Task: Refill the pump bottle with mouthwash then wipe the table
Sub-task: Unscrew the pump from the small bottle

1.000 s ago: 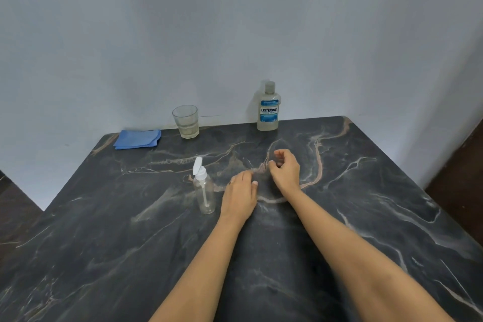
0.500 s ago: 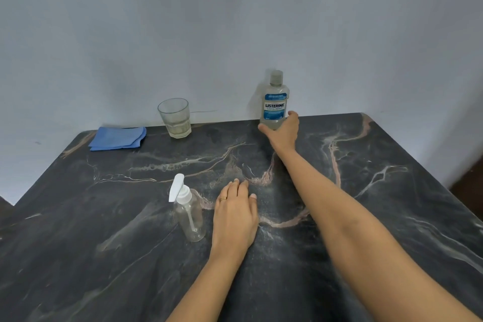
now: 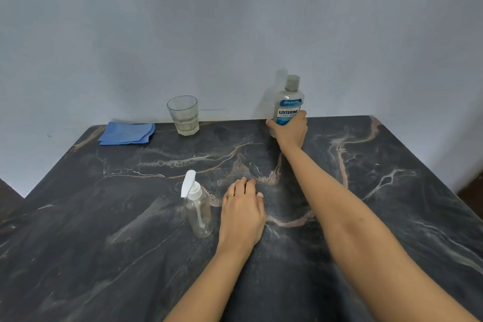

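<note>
A clear mouthwash bottle point(image 3: 288, 102) with a blue label and grey cap stands upright at the table's far edge by the wall. My right hand point(image 3: 290, 130) is wrapped around its lower part. A small clear pump bottle point(image 3: 199, 210) with a white pump head stands near the middle of the dark marble table point(image 3: 104, 230); it looks empty. Just right of it, my left hand point(image 3: 243, 213) lies flat on the table, fingers together, not touching the bottle. A folded blue cloth point(image 3: 126, 133) lies at the far left corner.
A drinking glass point(image 3: 184, 115) with a little pale liquid stands at the far edge between the cloth and the mouthwash bottle. A grey wall rises right behind the table. The table's left and right edges drop to a dark floor.
My right hand reached from the table's middle to the far edge and closed around the mouthwash bottle. My left hand has flattened on the table beside the pump bottle.
</note>
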`<action>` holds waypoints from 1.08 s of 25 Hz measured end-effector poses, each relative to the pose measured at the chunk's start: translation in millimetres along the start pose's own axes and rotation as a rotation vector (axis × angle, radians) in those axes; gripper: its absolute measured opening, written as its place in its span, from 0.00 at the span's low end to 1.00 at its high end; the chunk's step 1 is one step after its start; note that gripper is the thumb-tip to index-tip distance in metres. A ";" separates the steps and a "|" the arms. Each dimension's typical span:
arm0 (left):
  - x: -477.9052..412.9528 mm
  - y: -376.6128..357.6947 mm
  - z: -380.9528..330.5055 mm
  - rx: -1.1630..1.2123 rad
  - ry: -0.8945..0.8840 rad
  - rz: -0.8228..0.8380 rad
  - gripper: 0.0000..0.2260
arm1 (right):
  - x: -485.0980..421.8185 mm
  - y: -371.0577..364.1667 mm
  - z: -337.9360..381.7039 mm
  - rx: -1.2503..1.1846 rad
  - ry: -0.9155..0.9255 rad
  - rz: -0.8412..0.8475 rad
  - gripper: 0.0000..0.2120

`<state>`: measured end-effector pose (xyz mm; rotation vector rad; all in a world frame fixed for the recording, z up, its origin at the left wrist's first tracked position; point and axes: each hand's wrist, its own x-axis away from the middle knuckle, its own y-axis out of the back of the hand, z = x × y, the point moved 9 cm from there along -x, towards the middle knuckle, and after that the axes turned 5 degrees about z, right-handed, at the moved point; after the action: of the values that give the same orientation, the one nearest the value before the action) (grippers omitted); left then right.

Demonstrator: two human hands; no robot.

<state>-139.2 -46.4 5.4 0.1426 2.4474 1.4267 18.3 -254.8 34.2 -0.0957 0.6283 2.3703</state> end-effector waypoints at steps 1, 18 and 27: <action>1.0 1.6 -1.4 0.000 -0.003 0.003 0.18 | 12.1 9.6 -0.5 -0.008 -0.002 -0.002 0.35; 78.2 51.0 -32.6 0.035 -0.157 -0.065 0.13 | 227.5 153.4 5.7 0.075 -0.024 -0.020 0.39; 117.3 105.8 56.5 0.485 0.242 -0.434 0.17 | 244.7 153.0 -4.7 0.150 -0.090 -0.057 0.40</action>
<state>-240.1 81.3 46.2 -0.4560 2.7478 0.6908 -267.1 -211.8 37.2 0.0579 0.7472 2.2511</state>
